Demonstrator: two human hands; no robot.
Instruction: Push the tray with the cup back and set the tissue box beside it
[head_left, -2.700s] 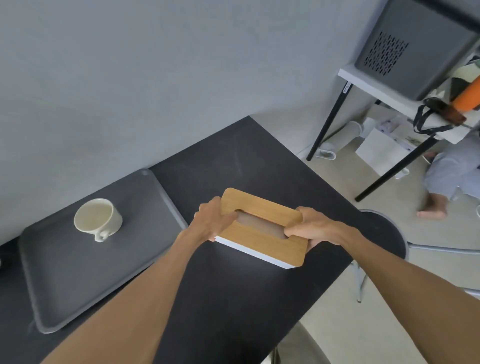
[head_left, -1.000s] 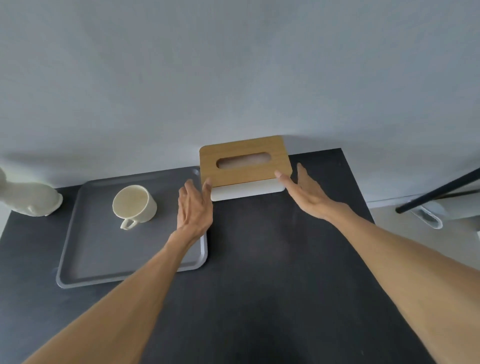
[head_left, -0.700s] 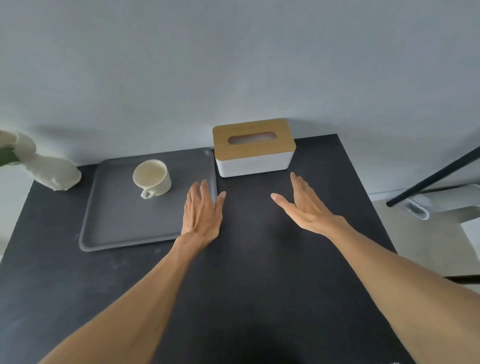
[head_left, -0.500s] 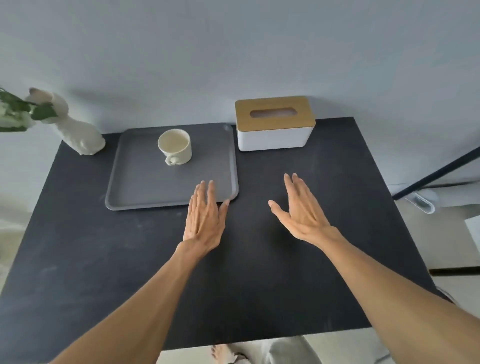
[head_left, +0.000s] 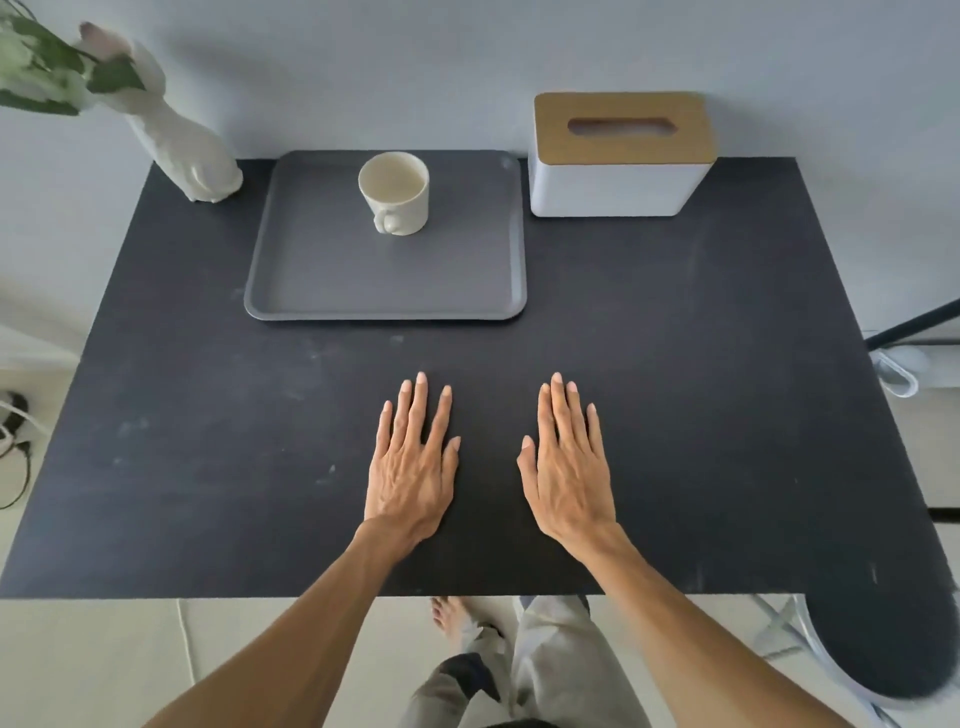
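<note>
Both hands have pulled back: left hand (head_left: 413, 470) and right hand (head_left: 566, 470) lie flat, fingers spread (holding nothing), near the table (head_left: 675, 364) edge, far from tray (head_left: 384, 304), cup (head_left: 394, 192) and tissue box (head_left: 618, 182).

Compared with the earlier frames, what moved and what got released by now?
The tissue box went from mid-table to the back wall, right of the tray, and was let go. Both hands, left hand and right hand, pulled back, open, empty. The cup stayed on the tray.
</note>
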